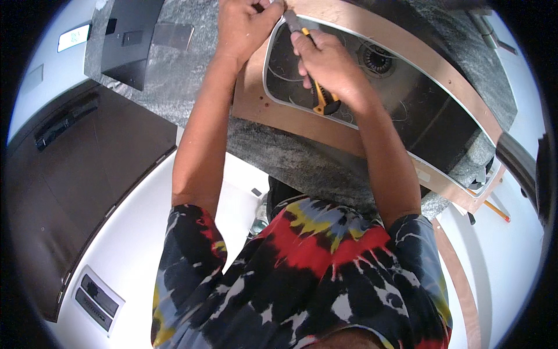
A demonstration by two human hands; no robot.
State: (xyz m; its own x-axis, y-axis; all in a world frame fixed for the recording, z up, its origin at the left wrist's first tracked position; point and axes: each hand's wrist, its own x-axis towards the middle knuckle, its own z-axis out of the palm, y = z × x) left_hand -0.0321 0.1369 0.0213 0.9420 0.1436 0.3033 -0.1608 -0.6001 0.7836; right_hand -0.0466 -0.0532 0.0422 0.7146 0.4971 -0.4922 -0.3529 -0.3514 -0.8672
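Observation:
In my right hand (pixel 332 63) is a yellow and black utility knife (pixel 319 98), its metal front end pointing up and away along the inner edge of a wooden frame (pixel 249 87). The frame lies over a dark sink (pixel 427 113), and a thin white edging (pixel 265 72) lines its opening. My left hand (pixel 247 26) is at the frame's far left corner, close to the knife tip. Its thumb and fingers are pinched, partly cut off by the picture's top; what they hold is unclear. Thin pale strands (pixel 402 113) lie in the sink.
The sink's drain (pixel 376 59) shows through the frame. Grey stone countertop (pixel 285 151) surrounds it. A faucet-like dark metal pipe (pixel 517 166) stands at right, near an orange pencil (pixel 497 210). Dark flat panels (pixel 132 43) lie at far left; a brown cabinet front (pixel 75 168) is below.

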